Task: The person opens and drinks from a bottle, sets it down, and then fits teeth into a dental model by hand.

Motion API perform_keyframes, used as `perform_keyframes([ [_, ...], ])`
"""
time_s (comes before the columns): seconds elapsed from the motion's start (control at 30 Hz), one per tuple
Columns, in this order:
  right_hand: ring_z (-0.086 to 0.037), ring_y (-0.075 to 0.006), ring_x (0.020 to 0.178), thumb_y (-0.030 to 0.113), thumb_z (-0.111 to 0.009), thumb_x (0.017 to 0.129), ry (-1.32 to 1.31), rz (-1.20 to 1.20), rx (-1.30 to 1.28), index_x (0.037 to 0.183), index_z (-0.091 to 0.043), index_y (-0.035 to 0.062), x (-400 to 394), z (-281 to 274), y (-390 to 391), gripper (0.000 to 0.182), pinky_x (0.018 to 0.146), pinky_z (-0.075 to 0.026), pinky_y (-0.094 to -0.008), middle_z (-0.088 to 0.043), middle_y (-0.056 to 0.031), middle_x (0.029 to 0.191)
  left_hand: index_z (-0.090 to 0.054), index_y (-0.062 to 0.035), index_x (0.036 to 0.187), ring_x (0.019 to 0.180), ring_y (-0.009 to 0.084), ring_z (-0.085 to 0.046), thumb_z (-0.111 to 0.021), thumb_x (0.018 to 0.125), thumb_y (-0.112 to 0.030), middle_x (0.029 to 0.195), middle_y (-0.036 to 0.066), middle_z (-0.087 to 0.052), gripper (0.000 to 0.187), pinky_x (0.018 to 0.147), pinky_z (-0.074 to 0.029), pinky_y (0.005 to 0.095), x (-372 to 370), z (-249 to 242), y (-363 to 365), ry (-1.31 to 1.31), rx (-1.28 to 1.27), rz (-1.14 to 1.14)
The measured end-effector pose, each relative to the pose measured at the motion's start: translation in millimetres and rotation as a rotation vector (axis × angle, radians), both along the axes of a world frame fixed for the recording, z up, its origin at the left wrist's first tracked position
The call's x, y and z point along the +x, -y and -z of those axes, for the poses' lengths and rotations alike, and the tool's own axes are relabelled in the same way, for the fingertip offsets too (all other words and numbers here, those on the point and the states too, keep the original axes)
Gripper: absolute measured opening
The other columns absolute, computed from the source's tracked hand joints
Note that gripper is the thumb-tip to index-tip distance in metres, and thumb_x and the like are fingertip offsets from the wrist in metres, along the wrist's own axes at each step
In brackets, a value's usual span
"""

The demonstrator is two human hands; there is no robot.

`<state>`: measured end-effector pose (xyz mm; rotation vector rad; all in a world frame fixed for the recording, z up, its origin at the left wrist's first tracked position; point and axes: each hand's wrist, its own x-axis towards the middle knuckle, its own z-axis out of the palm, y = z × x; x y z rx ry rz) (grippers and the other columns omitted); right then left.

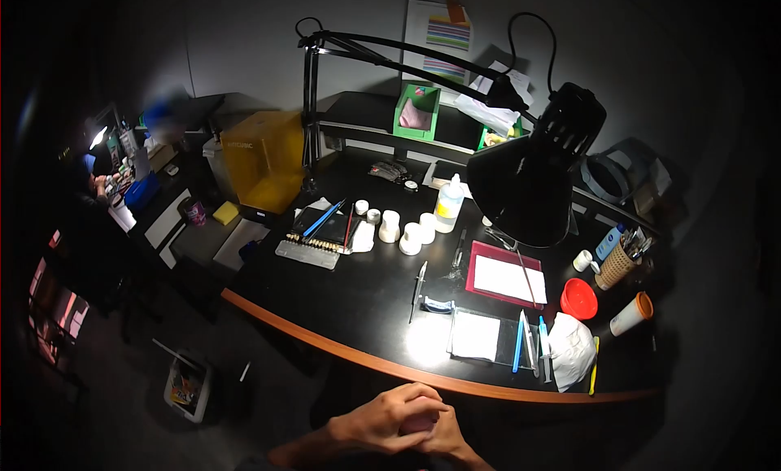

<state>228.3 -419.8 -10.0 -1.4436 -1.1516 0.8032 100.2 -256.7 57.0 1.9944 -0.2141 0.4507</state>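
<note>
In front of the table's near edge, my left hand (386, 416) and my right hand (446, 436) are closed together. The fingers of my left hand lie over the right hand. Whatever is between them, if anything, is hidden. Nearest on the black table (342, 300) is a clear tray with a white paper pad (475, 334). Beside it lie a blue pen-like tool (518, 342), a blue-ended syringe-like tool (544, 349) and a crumpled white tissue (572, 351). A thin dark tool (418, 290) lies behind the bright lamp spot.
A black desk lamp (529, 178) hangs over a maroon tray (480, 290). Several white jars and a squeeze bottle (447, 204) stand mid-table. Right are a red bowl (578, 298) and a wicker cup (614, 266). A bin (187, 390) stands on the floor; another person (89, 186) sits far left.
</note>
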Motion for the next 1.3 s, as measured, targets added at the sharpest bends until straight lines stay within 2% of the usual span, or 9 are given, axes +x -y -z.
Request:
perform_keyframes([
  [0.17, -0.079, -0.0241, 0.107, 0.026, -0.099, 0.069, 0.023, -0.071, -0.082, 0.129, -0.072, 0.0023, -9, -15, -2, 0.071, 0.095, -0.063, -0.0362, -0.079, -0.0146, 0.117, -0.062, -0.0127, 0.151, 0.122, 0.0385, -0.071, -0.089, 0.086, -0.012, 0.141, 0.018, -0.063, 0.071, 0.103, -0.061, 0.0453, -21, -8, -32, -0.274, 0.108, 0.251],
  [0.33, -0.081, -0.0290, 0.097, 0.027, -0.098, 0.070, 0.150, 0.015, -0.088, 0.124, -0.071, 0.0007, -23, -7, -2, 0.066, 0.089, -0.064, -0.0398, -0.080, -0.0169, 0.106, -0.070, -0.0090, 0.137, 0.097, 0.0410, -0.078, -0.081, 0.092, -0.042, 0.112, 0.018, -0.074, 0.057, 0.088, -0.064, 0.0469, -21, -44, -26, -0.524, 0.334, 0.049],
  [0.43, -0.081, -0.0318, 0.095, 0.025, -0.097, 0.072, 0.199, 0.090, -0.102, 0.121, -0.069, 0.0012, -27, -13, 0, 0.062, 0.087, -0.064, -0.0411, -0.079, -0.0172, 0.104, -0.074, -0.0067, 0.128, 0.094, 0.0402, -0.078, -0.078, 0.092, -0.040, 0.099, 0.018, -0.075, 0.049, 0.085, -0.063, 0.0466, -16, -48, -20, -0.562, 0.464, -0.183],
  [0.57, -0.081, -0.0331, 0.095, 0.023, -0.097, 0.075, 0.224, 0.117, 0.005, 0.122, -0.068, 0.0025, -18, -27, 9, 0.059, 0.085, -0.064, -0.0409, -0.078, -0.0172, 0.103, -0.074, -0.0060, 0.117, 0.089, 0.0433, -0.077, -0.074, 0.094, -0.048, 0.093, 0.022, -0.077, 0.048, 0.082, -0.062, 0.0477, -18, -60, -39, -0.404, 0.169, -0.222],
  [0.63, -0.081, -0.0322, 0.094, 0.023, -0.097, 0.075, 0.263, 0.080, 0.117, 0.122, -0.069, 0.0023, -9, -57, 18, 0.058, 0.084, -0.064, -0.0399, -0.078, -0.0173, 0.103, -0.072, 0.0005, 0.111, 0.070, 0.0190, -0.072, -0.075, 0.094, -0.052, 0.083, 0.011, -0.074, 0.055, 0.067, -0.058, 0.0326, -11, -51, -63, -0.343, -0.191, -0.157],
  [0.7, -0.082, -0.0284, 0.097, 0.029, -0.099, 0.076, 0.326, 0.053, 0.213, 0.124, -0.071, 0.0023, 1, -91, 29, 0.061, 0.086, -0.067, -0.0388, -0.080, -0.0146, 0.110, -0.071, 0.0028, 0.112, 0.063, 0.0130, -0.064, -0.070, 0.095, -0.051, 0.080, 0.006, -0.070, 0.057, 0.059, -0.052, 0.0282, 9, -16, -87, -0.100, -0.421, -0.153],
  [0.83, -0.082, -0.0319, 0.098, 0.027, -0.096, 0.081, 0.610, 0.101, 0.645, 0.125, -0.069, -0.0004, 21, -156, 29, 0.058, 0.086, -0.067, -0.0411, -0.080, -0.0163, 0.112, -0.070, 0.0016, 0.113, 0.089, 0.0121, -0.066, -0.057, 0.100, -0.046, 0.096, 0.007, -0.072, 0.051, 0.078, -0.052, 0.0279, 45, 33, -124, 0.091, -0.416, -0.365],
  [1.0, -0.082, -0.0324, 0.097, 0.028, -0.096, 0.082, 0.940, 0.187, 0.935, 0.124, -0.069, 0.0008, 22, -217, 28, 0.057, 0.086, -0.068, -0.0427, -0.080, -0.0167, 0.112, -0.068, -0.0011, 0.108, 0.077, 0.0160, -0.068, -0.048, 0.106, -0.046, 0.092, 0.007, -0.068, 0.049, 0.069, -0.056, 0.0302, 46, 52, -141, 0.117, -0.629, -0.391],
  [1.3, -0.082, -0.0332, 0.096, 0.028, -0.096, 0.082, 1.285, 0.346, 1.271, 0.122, -0.068, 0.0029, 0, -290, 11, 0.055, 0.086, -0.068, -0.0456, -0.080, -0.0173, 0.112, -0.071, 0.0021, 0.103, 0.080, 0.0121, -0.063, -0.056, 0.103, -0.049, 0.087, 0.004, -0.071, 0.053, 0.072, -0.050, 0.0287, 43, 48, -132, 0.109, -0.374, -0.444],
])
